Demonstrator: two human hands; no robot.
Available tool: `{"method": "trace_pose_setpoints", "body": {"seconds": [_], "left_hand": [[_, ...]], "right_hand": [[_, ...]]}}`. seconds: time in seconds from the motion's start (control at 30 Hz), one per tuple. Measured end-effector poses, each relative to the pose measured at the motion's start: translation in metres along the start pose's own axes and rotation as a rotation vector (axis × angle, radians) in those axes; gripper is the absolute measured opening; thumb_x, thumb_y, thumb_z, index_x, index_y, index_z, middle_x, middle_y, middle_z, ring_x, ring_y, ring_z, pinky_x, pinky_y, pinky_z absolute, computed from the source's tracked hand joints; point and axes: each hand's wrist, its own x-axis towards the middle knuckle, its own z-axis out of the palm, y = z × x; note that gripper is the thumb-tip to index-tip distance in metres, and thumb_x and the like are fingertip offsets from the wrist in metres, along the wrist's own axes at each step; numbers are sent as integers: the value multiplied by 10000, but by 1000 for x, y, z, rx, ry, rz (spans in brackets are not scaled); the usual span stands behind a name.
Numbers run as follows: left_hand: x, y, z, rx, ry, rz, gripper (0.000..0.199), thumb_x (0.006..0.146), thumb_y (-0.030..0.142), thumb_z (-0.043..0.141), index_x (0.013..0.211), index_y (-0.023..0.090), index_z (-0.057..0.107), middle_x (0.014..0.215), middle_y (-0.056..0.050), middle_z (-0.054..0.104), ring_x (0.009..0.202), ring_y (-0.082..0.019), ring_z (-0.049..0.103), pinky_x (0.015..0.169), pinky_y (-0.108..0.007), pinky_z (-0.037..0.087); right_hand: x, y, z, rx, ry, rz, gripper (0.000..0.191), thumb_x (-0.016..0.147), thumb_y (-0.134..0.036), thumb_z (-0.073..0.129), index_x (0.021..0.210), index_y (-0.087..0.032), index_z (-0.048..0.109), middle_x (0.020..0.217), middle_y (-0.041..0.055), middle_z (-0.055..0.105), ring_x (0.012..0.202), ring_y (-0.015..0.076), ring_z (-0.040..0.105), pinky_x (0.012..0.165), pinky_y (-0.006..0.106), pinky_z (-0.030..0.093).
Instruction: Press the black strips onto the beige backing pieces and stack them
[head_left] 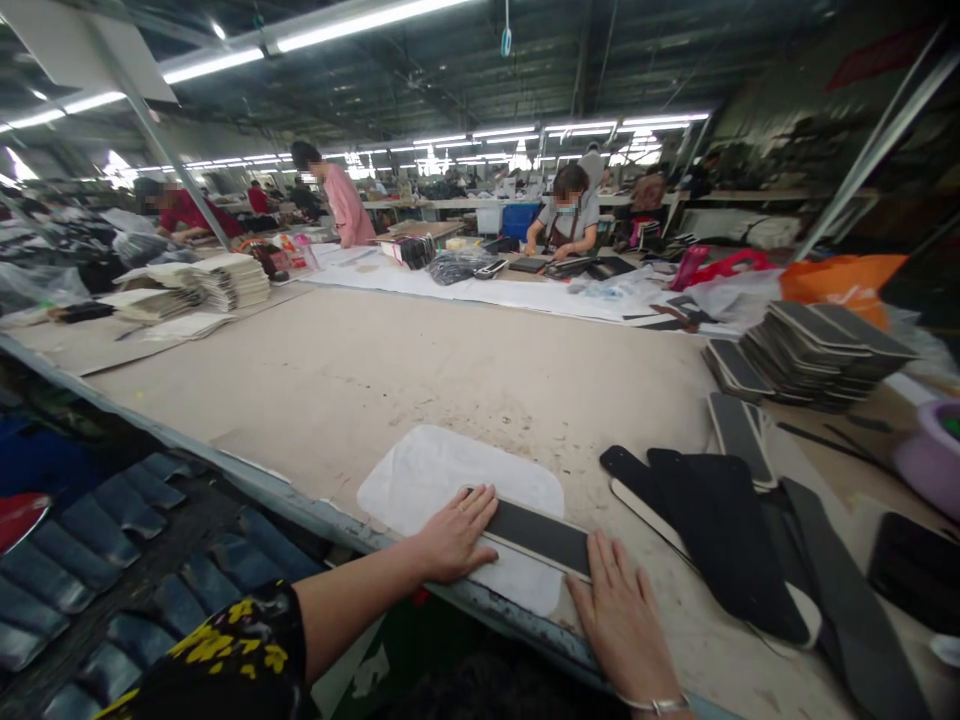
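Observation:
A dark grey strip with a pale edge (541,530) lies flat on a white rounded sheet (420,470) near the table's front edge. My left hand (459,535) rests on the strip's left end, fingers extended, thumb pointing right. At the strip's right end lies my right hand (619,610), its fingers stretched out and touching the end. Neither hand grips anything. To the right of my right hand are loose black pieces (731,530) and a long grey piece (847,600).
Stacked grey pads (810,350) stand at the right, beside a purple container (930,455). Pale stacks (225,282) sit at the back left of the table (315,370). A person (568,215) works across from me. Dark blue pieces (124,505) lie below the left edge.

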Motion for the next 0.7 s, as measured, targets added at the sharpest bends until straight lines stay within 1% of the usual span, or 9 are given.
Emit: {"method": "trace_pose_setpoints", "body": {"seconds": [0.17,0.27,0.33,0.43,0.53,0.6,0.67,0.7], "left_hand": [[3,1,1,27,-19,-25,756,840,535,413,1416,116,160,1482,-164,117,1363,-288,84,1100,-453,123],[4,-1,-3,34,-43,7,742,844,535,403,1415,122,171,1478,-161,121,1361,-286,96,1098,-466,144],[3,-3,-2,43,-24,36,680,867,501,380,1414,146,188,1474,-144,145,1357,-279,122,1093,-475,170],[5,-15,6,52,57,47,577,893,421,362,1410,212,218,1456,-102,220,1329,-268,238,1067,-464,267],[16,-41,17,35,132,36,495,869,356,411,1358,320,341,1374,-40,406,1228,-252,431,999,-417,402],[27,-60,19,40,134,48,510,811,314,476,1314,365,406,1304,-22,499,1152,-257,513,944,-407,461],[39,-72,14,62,90,75,511,732,297,541,1233,391,505,1237,-16,566,1091,-272,561,901,-405,493],[45,-74,9,75,63,88,491,697,294,564,1180,387,559,1204,-21,593,1064,-277,578,887,-402,499]], "right_hand": [[2,-1,-3,50,-31,13,652,881,-507,248,1388,-97,269,1456,66,233,1344,272,152,1066,503,172],[3,-3,-7,82,-22,42,652,883,-506,246,1392,-100,255,1454,72,232,1344,266,161,1069,506,169],[3,-4,-9,118,-17,62,660,879,-517,252,1390,-99,259,1453,77,228,1344,258,165,1076,494,173],[4,0,-13,202,-72,72,694,858,-531,297,1382,-77,272,1452,98,202,1343,255,162,1087,465,173],[4,13,-20,331,-167,79,673,810,-445,418,1367,-82,315,1450,122,188,1335,263,176,1088,424,182],[-1,25,-27,465,-208,62,628,771,-362,468,1349,-138,370,1436,119,249,1303,253,276,1056,365,267],[-11,37,-34,603,-214,12,536,763,-328,473,1291,-236,462,1360,75,423,1197,223,449,968,295,382],[-18,43,-38,656,-208,-5,469,769,-331,471,1233,-280,518,1275,42,527,1112,207,525,914,268,422]]}}
